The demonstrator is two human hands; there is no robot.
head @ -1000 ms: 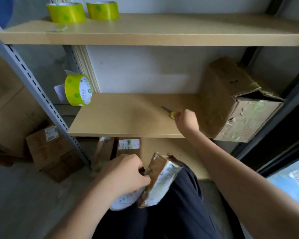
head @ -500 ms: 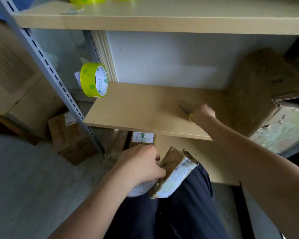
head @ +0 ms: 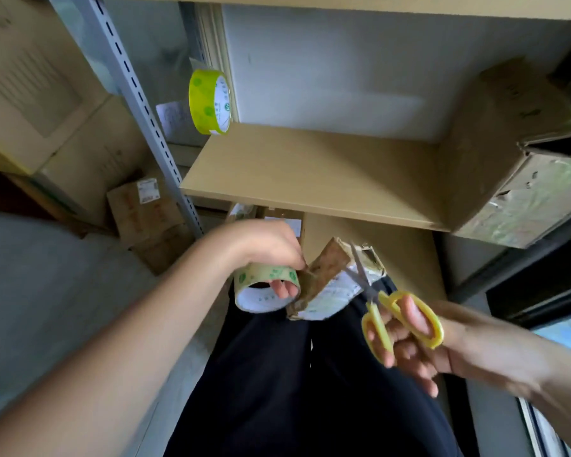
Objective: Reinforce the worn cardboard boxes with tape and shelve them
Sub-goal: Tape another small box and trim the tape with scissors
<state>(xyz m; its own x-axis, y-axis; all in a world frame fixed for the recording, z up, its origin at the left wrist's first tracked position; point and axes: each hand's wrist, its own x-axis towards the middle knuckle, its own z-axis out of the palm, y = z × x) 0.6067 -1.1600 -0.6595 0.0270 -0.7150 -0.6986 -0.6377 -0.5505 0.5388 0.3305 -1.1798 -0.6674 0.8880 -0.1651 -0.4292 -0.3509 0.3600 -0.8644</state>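
Right-hand fingers (head: 409, 316) grip yellow scissors (head: 389, 311); left hand (head: 264, 249) grips tape roll (head: 266, 286) against small box (head: 330, 282). Taping underway; probably next, cut the tape.

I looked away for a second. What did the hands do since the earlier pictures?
The right hand picked the yellow scissors up off the shelf and brought them down to the small box. The left hand still holds the tape roll against that box. The big box stayed on the shelf.
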